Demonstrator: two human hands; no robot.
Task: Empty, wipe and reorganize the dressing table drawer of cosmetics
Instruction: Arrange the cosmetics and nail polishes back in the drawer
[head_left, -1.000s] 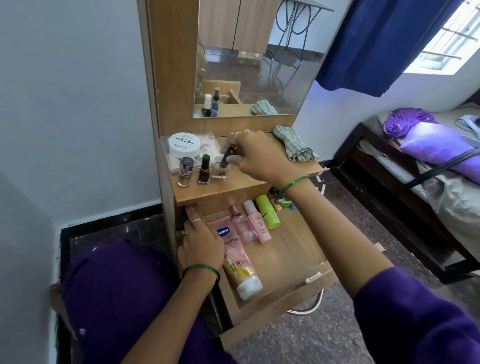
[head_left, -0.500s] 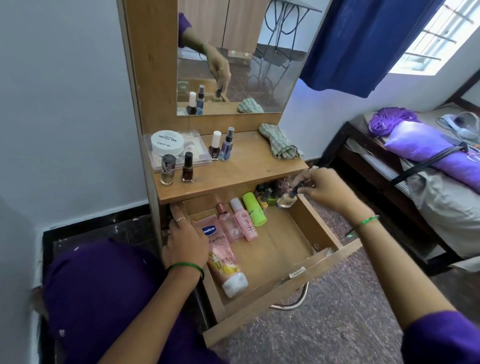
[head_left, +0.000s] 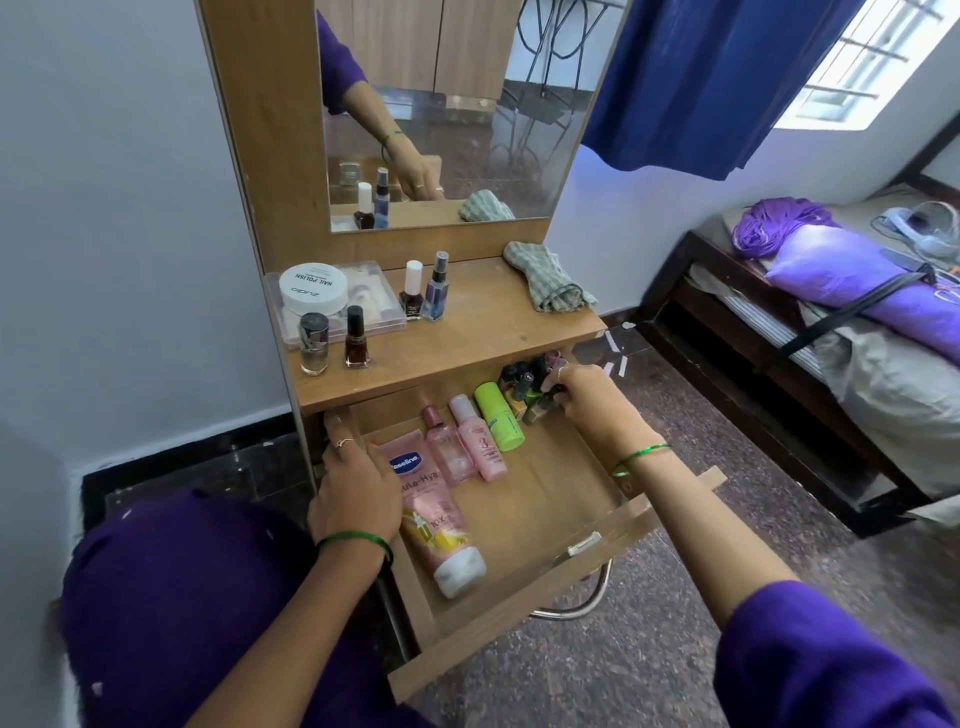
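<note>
The emptying step is judged to be in hand: the drawer (head_left: 524, 525) is pulled out below the tabletop (head_left: 483, 332), and the cluster of small bottles (head_left: 524, 387) at the drawer's back right corner is reached by the right hand (head_left: 592, 402), whose fingers are curled on one of them. The drawer's left wall is rested on by the left hand (head_left: 353, 483), fingers fairly straight. For the next move, a lift to the tabletop is called for, beside the nail polish bottles (head_left: 358, 338) already placed there; the pink tube (head_left: 436, 514) and the green tube (head_left: 498, 415) are left in the drawer.
</note>
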